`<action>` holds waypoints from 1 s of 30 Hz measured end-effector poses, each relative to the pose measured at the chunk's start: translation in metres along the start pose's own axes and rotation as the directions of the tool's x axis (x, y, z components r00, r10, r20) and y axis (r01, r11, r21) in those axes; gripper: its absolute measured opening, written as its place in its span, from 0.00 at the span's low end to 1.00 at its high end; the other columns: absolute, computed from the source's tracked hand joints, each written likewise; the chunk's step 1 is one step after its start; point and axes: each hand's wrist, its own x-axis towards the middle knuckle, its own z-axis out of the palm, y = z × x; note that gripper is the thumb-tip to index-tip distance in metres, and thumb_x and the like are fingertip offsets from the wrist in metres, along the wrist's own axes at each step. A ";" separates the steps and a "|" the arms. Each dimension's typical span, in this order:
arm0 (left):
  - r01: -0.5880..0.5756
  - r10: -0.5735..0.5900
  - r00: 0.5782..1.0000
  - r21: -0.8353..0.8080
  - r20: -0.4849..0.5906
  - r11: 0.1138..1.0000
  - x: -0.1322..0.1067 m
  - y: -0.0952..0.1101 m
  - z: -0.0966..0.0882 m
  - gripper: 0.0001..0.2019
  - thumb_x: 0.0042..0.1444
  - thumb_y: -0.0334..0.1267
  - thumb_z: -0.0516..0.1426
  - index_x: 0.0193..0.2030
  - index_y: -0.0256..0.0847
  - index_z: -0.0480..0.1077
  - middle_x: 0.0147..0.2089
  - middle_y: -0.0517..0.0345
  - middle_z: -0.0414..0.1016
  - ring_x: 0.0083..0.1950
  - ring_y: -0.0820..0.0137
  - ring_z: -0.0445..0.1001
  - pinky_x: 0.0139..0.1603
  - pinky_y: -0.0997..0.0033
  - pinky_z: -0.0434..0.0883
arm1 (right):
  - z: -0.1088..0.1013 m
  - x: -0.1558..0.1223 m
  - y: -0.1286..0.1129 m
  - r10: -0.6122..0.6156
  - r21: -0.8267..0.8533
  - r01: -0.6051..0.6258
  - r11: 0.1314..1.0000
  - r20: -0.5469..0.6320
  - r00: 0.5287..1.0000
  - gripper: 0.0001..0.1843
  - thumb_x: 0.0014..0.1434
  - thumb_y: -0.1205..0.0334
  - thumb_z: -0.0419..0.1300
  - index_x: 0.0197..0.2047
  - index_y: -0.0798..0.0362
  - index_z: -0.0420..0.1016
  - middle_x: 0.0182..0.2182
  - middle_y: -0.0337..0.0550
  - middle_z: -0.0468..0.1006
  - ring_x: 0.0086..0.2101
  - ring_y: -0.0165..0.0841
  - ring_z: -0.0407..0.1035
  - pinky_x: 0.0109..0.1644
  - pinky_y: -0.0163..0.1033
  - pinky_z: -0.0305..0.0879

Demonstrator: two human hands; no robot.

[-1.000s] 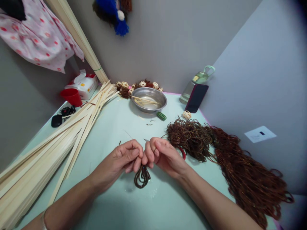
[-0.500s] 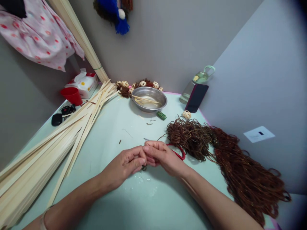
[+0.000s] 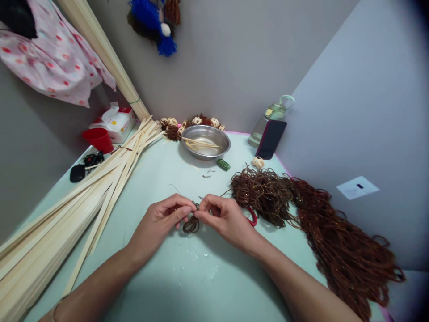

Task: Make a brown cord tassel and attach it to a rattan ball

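Between my two hands, just above the table, hangs a small looped bundle of brown cord (image 3: pixel 191 225). My left hand (image 3: pixel 160 222) pinches it with thumb and forefinger from the left. From the right, the thumb and fingers of my right hand (image 3: pixel 225 218) pinch the same cord near its top. The fingertips of both hands almost touch. Partly hidden behind my right hand lie red-handled scissors (image 3: pixel 252 217), with the tip showing above the knuckles. A tangled heap of dark brown cord (image 3: pixel 264 194) lies beyond that hand.
Pale wooden strips (image 3: pixel 77 210) fan across the left side. A metal bowl (image 3: pixel 205 152) holds sticks and water at the back, near a green woven piece (image 3: pixel 223 164). A phone (image 3: pixel 273 139) leans against a bottle (image 3: pixel 264 123). Reddish-brown cord (image 3: pixel 342 241) spreads along the right.
Both hands have turned and opened out a little, so the cord loops that were mostly covered now show beneath the fingertips. The view has shifted slightly.
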 end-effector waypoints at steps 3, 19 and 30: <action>-0.095 0.109 0.990 0.144 -0.094 0.985 0.002 -0.002 -0.004 0.07 0.59 0.42 0.60 0.34 0.45 0.77 0.42 0.57 0.72 0.38 0.69 0.70 0.36 0.69 0.66 | 0.001 -0.001 -0.001 -0.056 -0.129 0.049 0.990 -0.051 0.997 0.10 0.61 0.59 0.64 0.30 0.53 0.72 0.24 0.33 0.70 0.25 0.25 0.58 0.28 0.31 0.51; 0.036 -0.048 0.998 0.297 0.032 0.954 0.001 -0.003 -0.002 0.03 0.61 0.39 0.55 0.38 0.44 0.68 0.29 0.64 0.69 0.28 0.71 0.69 0.32 0.71 0.65 | 0.003 0.000 0.010 -0.484 -0.740 0.344 0.578 0.029 0.875 0.09 0.68 0.67 0.53 0.36 0.54 0.71 0.31 0.44 0.71 0.33 0.34 0.63 0.34 0.36 0.57; 0.095 -0.101 0.992 0.078 0.075 0.992 0.000 -0.001 -0.001 0.08 0.63 0.43 0.55 0.35 0.43 0.70 0.27 0.64 0.69 0.28 0.72 0.68 0.33 0.71 0.67 | 0.003 -0.001 0.011 -0.478 -0.763 0.281 0.583 -0.042 0.877 0.09 0.68 0.66 0.54 0.35 0.55 0.71 0.30 0.44 0.72 0.32 0.33 0.63 0.33 0.37 0.56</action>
